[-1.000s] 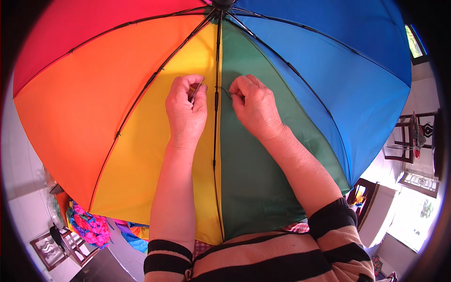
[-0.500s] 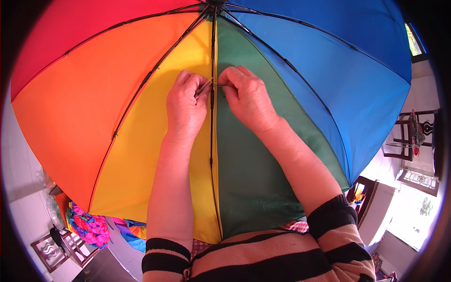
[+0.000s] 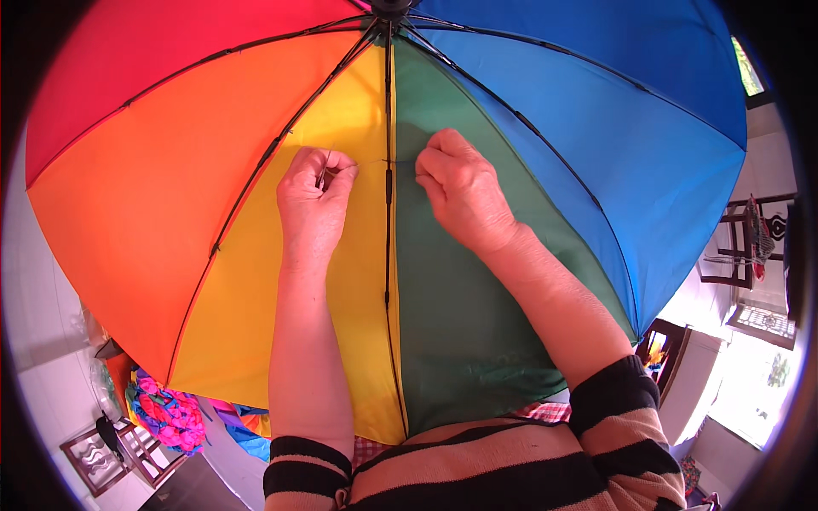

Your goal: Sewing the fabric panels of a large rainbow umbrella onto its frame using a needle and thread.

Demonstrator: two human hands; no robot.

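Observation:
An open umbrella with rainbow panels [image 3: 187, 153] fills the view, its inner side and black ribs facing me. Over the yellow panel [image 3: 247, 341], my left hand [image 3: 313, 196] is closed, thumb and forefinger pinching a thin dark thread [image 3: 373, 162]. Something small and thin, maybe metal, shows among its fingers; I cannot make out what. My right hand [image 3: 464, 187] is closed in front of the green panel [image 3: 460, 341], pinching the thread's other side. Between the hands the thread runs taut across the middle rib [image 3: 388, 230], just above a joint in it. The ribs meet at a black hub [image 3: 391, 7].
Bundled bright fabric [image 3: 166, 413] in pink and blue lies at the lower left, beside a grey table edge [image 3: 226, 464]. Wooden chairs [image 3: 119, 456] stand at lower left and at right [image 3: 737, 243]. A bright window [image 3: 763, 375] is at the right.
My hands have moved apart, the left one outward to the left and slightly down, the right one a little right. The thread between them is now drawn out across the rib.

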